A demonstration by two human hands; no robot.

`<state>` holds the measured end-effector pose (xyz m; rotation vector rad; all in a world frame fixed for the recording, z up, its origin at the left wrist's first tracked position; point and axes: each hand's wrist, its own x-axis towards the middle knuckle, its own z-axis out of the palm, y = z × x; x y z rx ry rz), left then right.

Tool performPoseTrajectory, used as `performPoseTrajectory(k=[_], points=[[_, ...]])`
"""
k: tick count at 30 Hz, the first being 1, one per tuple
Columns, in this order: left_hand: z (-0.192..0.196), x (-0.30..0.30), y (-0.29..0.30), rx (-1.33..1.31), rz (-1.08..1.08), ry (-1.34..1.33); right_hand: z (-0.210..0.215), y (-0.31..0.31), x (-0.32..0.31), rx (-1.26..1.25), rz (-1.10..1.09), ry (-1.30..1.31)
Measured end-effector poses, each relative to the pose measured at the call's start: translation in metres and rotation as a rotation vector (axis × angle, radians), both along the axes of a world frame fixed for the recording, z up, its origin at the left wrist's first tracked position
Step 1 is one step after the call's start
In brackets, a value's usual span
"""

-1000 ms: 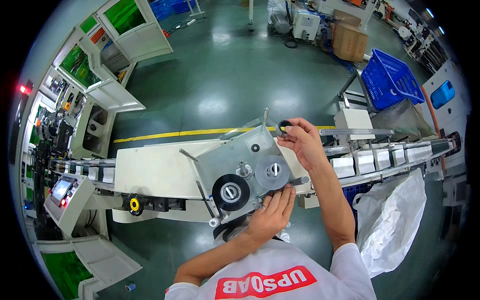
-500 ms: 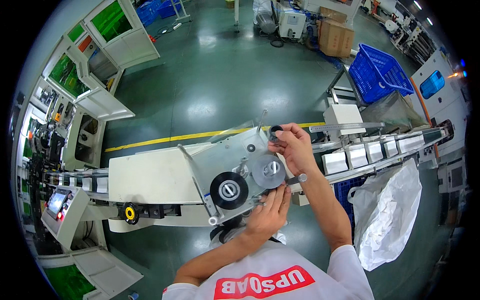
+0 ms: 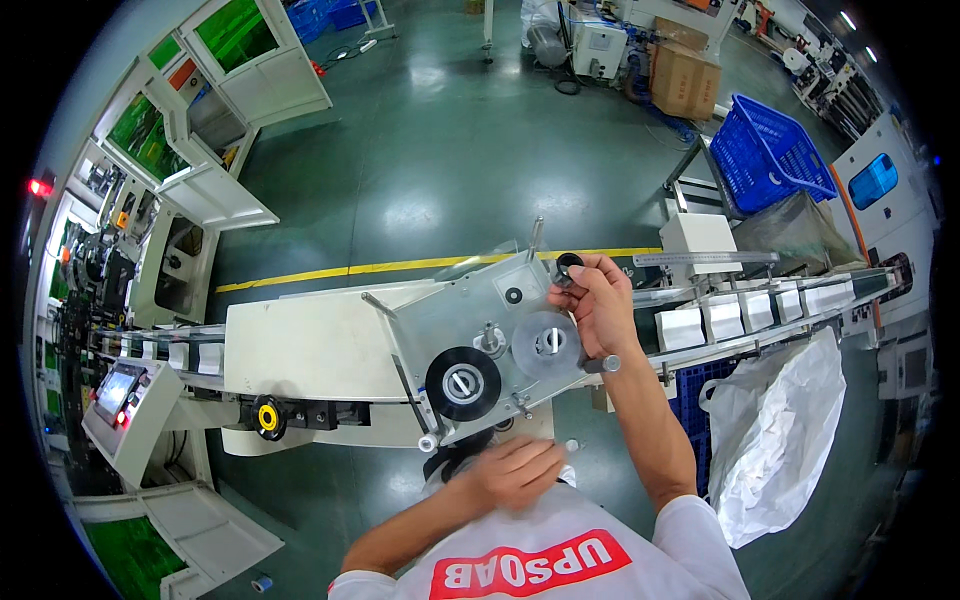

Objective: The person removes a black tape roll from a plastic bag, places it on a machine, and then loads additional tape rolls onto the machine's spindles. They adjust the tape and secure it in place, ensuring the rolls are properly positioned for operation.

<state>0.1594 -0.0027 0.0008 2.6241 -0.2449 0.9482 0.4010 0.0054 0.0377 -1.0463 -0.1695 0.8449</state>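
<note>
One view, from a camera on the person's head, looks straight down at two bare hands working on a grey metal plate (image 3: 470, 320) fixed to the side of a long white conveyor machine (image 3: 300, 345).

The right hand (image 3: 598, 303) reaches up to the plate's top right corner, fingers curled closed around a small black roller (image 3: 569, 264), which sits at the upper edge of the plate. The grip looks like a pinch, probably to steady or turn it. Just below that hand, a grey disc (image 3: 546, 343) is mounted flat on the plate. To its left sits a black reel (image 3: 463, 383) with a pale hub. Both are on spindles, likely so a ribbon can run between them.

The left hand (image 3: 518, 472) hovers low, close to the person's chest and below the plate. It is blurred, with fingers loosely bent; whether it holds anything cannot be told.

To the right, a row of small white boxes (image 3: 745, 318) stands on the conveyor. A white plastic sack (image 3: 775, 440) hangs beneath it. Farther off are a blue plastic crate (image 3: 768, 150) and a brown cardboard box (image 3: 684, 80). A yellow line (image 3: 300, 276) crosses the green floor (image 3: 450, 150). At the left, a small control screen (image 3: 115, 390) is angled up.
</note>
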Motion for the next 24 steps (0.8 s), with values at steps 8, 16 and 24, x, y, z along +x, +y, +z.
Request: performPoseTrajectory(k=[8,16,24], points=[[-0.016,-0.083,0.06,-0.377,0.612,0.041,-0.006,0.0,0.003,0.043,0.0,0.054],[-0.006,-0.051,0.091,-0.338,0.475,0.2,-0.004,0.0,0.003,0.069,-0.017,0.061],[-0.027,-0.041,0.093,-0.52,0.394,0.084,0.001,0.0,-0.002,0.047,-0.034,0.034]])
